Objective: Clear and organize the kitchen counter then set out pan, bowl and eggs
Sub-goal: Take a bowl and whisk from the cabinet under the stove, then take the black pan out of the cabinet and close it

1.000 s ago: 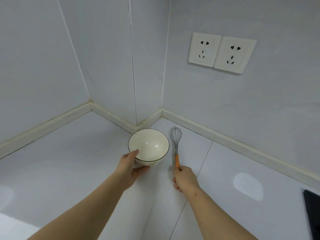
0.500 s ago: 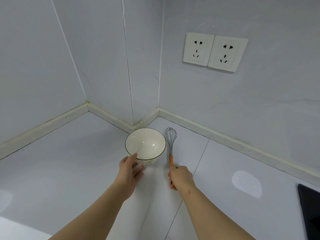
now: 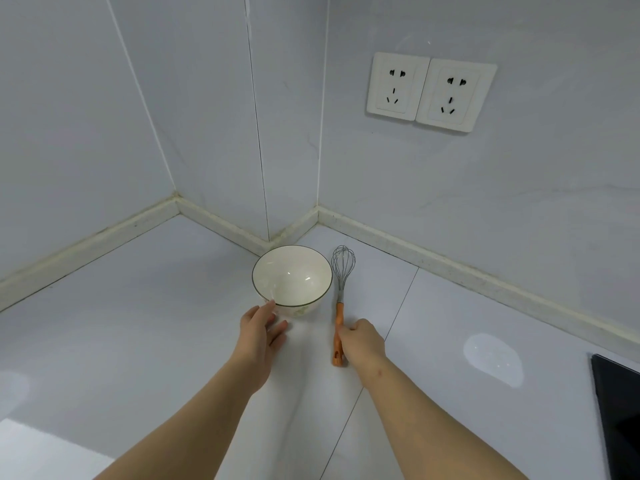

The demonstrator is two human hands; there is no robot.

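Note:
A white bowl (image 3: pixel 292 277) with a thin dark rim stands empty and upright on the white counter (image 3: pixel 138 323), close to the wall corner. Just to its right lies a wire whisk (image 3: pixel 342 271) with an orange handle, its wires pointing at the wall. My left hand (image 3: pixel 261 336) is in front of the bowl with relaxed fingers; only the thumb tip meets the bowl's near side. Beside the handle's right side sits my right hand (image 3: pixel 362 342), fingertips touching it, and the handle shows along its whole length. No pan or eggs are in view.
A jutting wall corner (image 3: pixel 266 220) stands right behind the bowl. Two white sockets (image 3: pixel 429 91) are on the right wall. The black edge of a cooktop (image 3: pixel 620 410) shows at the far right. A raised white strip edges the counter along the walls.
My left hand has let go of the bowl's rim and drawn back a little. My right hand has slid off the whisk handle to its right side, so the handle now shows.

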